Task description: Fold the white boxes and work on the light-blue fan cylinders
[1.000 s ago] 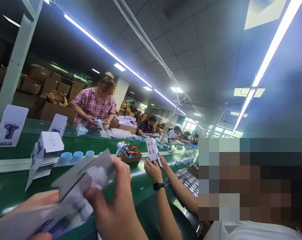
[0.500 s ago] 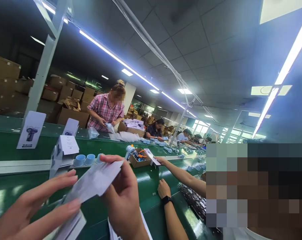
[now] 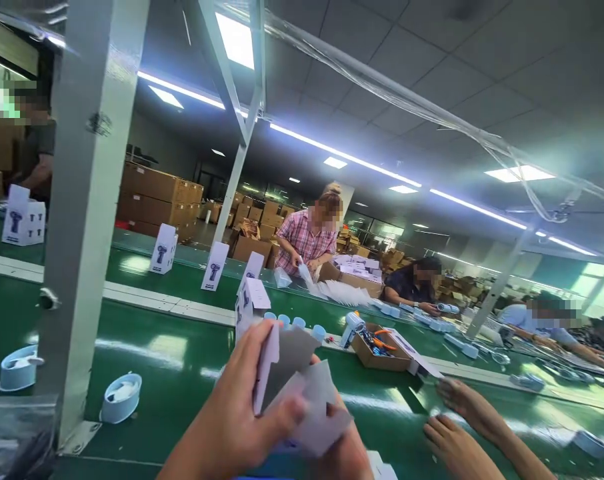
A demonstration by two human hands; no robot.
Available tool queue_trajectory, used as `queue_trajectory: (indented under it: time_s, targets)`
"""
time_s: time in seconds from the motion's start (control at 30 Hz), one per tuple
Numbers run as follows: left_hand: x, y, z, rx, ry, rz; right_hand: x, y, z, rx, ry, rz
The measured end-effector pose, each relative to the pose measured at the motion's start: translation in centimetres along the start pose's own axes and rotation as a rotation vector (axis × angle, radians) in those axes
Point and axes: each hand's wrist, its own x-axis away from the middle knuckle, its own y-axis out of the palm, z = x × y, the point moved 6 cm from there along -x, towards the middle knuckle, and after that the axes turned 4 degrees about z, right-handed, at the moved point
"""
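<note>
Low in the middle, a small white carton [image 3: 297,373] with its end flaps spread and a grey inside showing is between my hands. My left hand [image 3: 237,400] is closed round its left side, the thumb across the front by a flap. My right hand [image 3: 345,433] grips the carton from the right; flaps hide most of its fingers, and it is blurred. Just beyond stands a printed carton [image 3: 252,300] with its top open, beside a row of light blue round cups [image 3: 298,323].
A grey post [image 3: 95,220] rises at the left, near loose blue round parts [image 3: 122,398]. A cardboard tray of tools [image 3: 382,353] sits on the green bench [image 3: 182,380]. At right, a co-worker's hands [image 3: 462,413] are by a white carton [image 3: 412,353]. Other people work opposite.
The view has swung left. The carton, flattened-looking before, is now opened out with its flaps apart. My left hand has closed round its side; its fingers were stretched out before.
</note>
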Motion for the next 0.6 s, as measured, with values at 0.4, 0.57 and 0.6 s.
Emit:
queue_trajectory:
  time_s: [0.4, 0.57, 0.6]
  targets:
    - [-0.3, 2.4, -0.1, 0.561, -0.115, -0.092, -1.0, 0.1, -2.0, -0.065, 0.015, 0.145]
    - [-0.7, 1.7, -1.3, 0.607, -0.207, -0.074, -0.5, 1.0, -5.0, 0.21, -0.149, 0.024]
    - [-0.7, 1.5, -1.3, 0.543, -0.237, -0.035, -0.3, 1.3, -5.6, 0.239, -0.206, -0.034]
